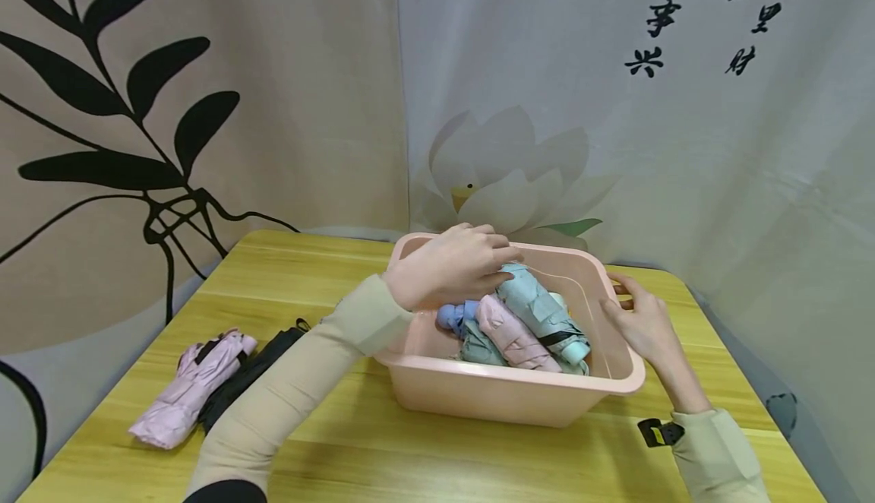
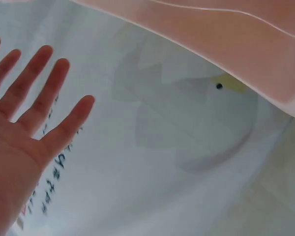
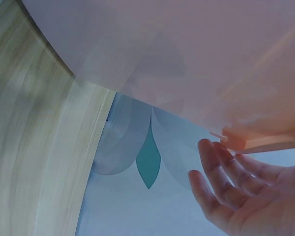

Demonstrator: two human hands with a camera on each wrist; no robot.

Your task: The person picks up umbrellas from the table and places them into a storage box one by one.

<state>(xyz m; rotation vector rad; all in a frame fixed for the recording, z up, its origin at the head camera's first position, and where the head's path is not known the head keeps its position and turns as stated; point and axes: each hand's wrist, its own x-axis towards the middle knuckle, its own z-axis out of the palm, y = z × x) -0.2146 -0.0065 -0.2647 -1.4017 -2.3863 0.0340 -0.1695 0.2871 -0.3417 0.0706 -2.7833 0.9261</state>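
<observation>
A pink plastic basin (image 1: 478,393) stands on the table with several folded umbrellas inside. A light-blue umbrella (image 1: 540,309) lies on top, beside a pale pink umbrella (image 1: 516,336); a green one (image 1: 478,345) and a blue one (image 1: 454,317) are partly covered. My left hand (image 1: 458,260) is above the basin's left part, its fingertips near the light-blue umbrella's upper end. In the left wrist view that hand (image 2: 27,118) has its fingers spread and holds nothing. My right hand (image 1: 639,317) is at the basin's right rim, fingers loosely extended beneath it in the right wrist view.
Left of the basin, a lilac folded umbrella (image 1: 191,393) and a black folded umbrella (image 1: 249,370) lie side by side on the wooden table (image 1: 383,465). My left forearm crosses over the black one. A printed curtain (image 1: 328,93) hangs behind the table.
</observation>
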